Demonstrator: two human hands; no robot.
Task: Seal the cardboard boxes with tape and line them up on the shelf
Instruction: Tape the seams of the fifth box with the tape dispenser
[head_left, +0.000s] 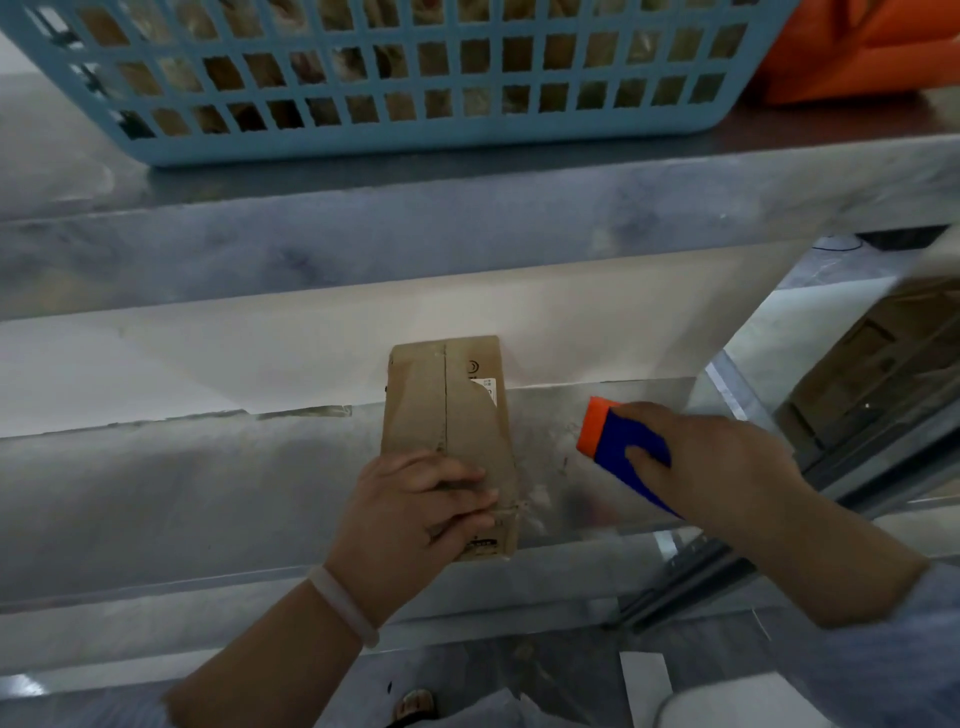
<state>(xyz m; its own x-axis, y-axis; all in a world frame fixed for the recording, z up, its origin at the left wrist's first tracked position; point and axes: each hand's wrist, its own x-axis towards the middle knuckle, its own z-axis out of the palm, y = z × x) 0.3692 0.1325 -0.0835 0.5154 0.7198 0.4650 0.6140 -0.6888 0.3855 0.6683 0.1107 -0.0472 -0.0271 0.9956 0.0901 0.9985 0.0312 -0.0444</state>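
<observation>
A narrow brown cardboard box (447, 415) lies lengthwise on the metal shelf (208, 467), with a seam running down its top and a white label near its far end. My left hand (415, 509) rests on the box's near end, fingers laid across the top. To the right of the box, my right hand (711, 467) grips a blue and orange tape dispenser (618, 447) just above the shelf, its orange end pointing toward the box. The dispenser and the box are apart.
A light blue plastic basket (395, 78) full of tan material sits on the shelf above, next to something orange (872, 47). The upper shelf's front beam (467, 228) hangs over the work area. Stacked cardboard (883, 358) shows past the shelf's right end.
</observation>
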